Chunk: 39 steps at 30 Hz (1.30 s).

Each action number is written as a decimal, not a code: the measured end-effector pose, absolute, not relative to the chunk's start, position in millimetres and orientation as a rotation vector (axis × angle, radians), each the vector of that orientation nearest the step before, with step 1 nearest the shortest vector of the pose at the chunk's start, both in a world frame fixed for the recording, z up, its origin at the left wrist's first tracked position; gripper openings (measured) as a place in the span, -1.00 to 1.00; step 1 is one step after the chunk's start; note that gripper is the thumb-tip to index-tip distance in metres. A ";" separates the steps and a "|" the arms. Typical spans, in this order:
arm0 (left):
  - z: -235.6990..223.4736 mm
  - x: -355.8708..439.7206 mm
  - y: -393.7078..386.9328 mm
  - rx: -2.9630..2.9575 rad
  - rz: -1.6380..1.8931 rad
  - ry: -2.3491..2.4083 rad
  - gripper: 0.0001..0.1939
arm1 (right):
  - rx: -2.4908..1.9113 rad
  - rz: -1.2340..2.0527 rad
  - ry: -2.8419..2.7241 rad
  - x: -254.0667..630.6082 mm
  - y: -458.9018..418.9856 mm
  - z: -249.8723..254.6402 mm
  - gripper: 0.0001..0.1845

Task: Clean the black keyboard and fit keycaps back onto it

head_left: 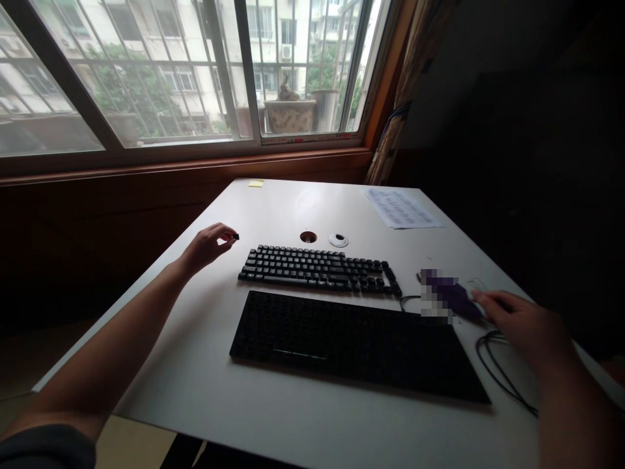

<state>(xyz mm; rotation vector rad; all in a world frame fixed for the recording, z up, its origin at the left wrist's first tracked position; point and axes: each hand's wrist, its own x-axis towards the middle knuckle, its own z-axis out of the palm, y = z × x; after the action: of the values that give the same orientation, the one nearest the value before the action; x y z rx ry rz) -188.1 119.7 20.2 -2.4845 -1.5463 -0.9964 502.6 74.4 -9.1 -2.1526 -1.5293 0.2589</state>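
My left hand (211, 246) is raised over the left of the white table, pinching a small black keycap (236, 236) between thumb and fingertips. On the right, my right hand (520, 319) is closed, with a thin wire keycap puller (477, 284) at its fingertips. A purple packet (459, 299) lies beside those fingers, partly blurred out. Black keycaps (297, 266) are laid out in rows on the table in keyboard order. Nearer to me lies a black keyboard (351, 348), its key area dark and apparently without caps.
A black cable (495, 371) loops on the white table (195, 365) at the right. Farther back are a round cable hole (308, 237), its white cover (338, 240), printed sheets (403, 208) and a yellow sticky note (256, 184). A barred window stands behind the table.
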 end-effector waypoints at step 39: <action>40.2 -115.6 45.6 -3.168 -0.288 -1.600 -0.84 | -2.099 0.247 -1.533 503.5 73.4 -9.6 -0.48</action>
<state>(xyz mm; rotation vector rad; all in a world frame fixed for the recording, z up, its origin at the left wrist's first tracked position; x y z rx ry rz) -115.6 45.6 40.2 -3.1675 -1.5999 -0.2883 503.5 73.4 -9.6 -2.0989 -1.5327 0.2471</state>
